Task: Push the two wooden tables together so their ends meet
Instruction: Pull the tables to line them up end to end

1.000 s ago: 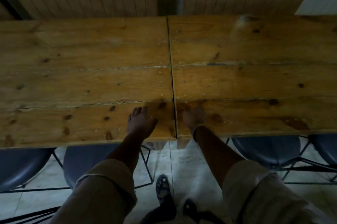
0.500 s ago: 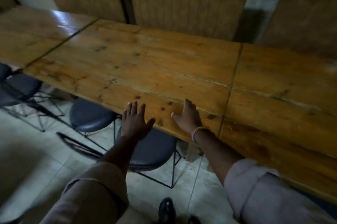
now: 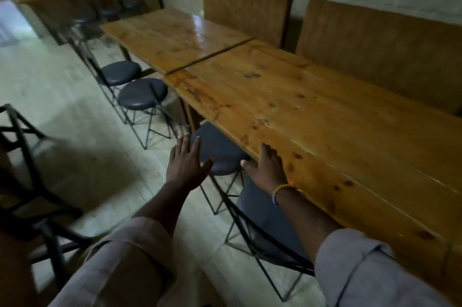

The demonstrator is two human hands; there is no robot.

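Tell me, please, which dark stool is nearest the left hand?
The stool half under the near table, showing between the left hand and right hand; the others sit farther along the row or under the right forearm.

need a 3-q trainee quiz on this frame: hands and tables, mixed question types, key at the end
1. True or false: the left hand lies flat on the near table.
2. What does the right hand touch? A. the near table's front edge B. the left hand C. nothing
3. Fill in: the beaded bracelet sits on the ___ wrist.
Key: 1 false, the left hand is open in the air, off the table; 2 A; 3 right.
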